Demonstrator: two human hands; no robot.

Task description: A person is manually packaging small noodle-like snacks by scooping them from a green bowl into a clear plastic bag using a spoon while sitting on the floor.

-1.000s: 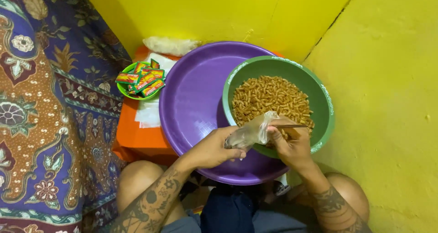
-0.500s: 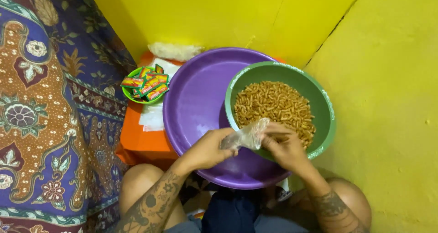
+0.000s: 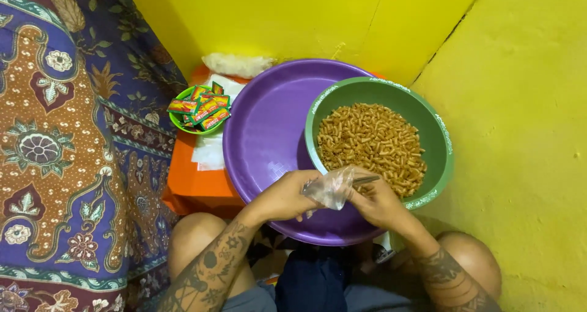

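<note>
My left hand [image 3: 282,197] and my right hand [image 3: 378,202] meet over the near rim of a large purple basin [image 3: 269,135]. Between them I hold a small clear plastic bag [image 3: 331,187]. My right hand also grips a thin metal utensil handle [image 3: 365,179] that pokes out by the bag. A green bowl [image 3: 438,135] full of short brown fried snack pieces [image 3: 373,141] sits in the right side of the basin, just beyond my fingers.
A small green dish of red and green sachets [image 3: 199,109] stands on an orange surface [image 3: 199,183] left of the basin, beside white paper and a pale bag [image 3: 237,63]. Yellow walls close in behind and to the right. Patterned blue cloth [image 3: 61,147] fills the left. My knees are below.
Both hands have drawn together and slightly nearer me with the clear bag, which now looks more bunched between them. The view has shifted a little.
</note>
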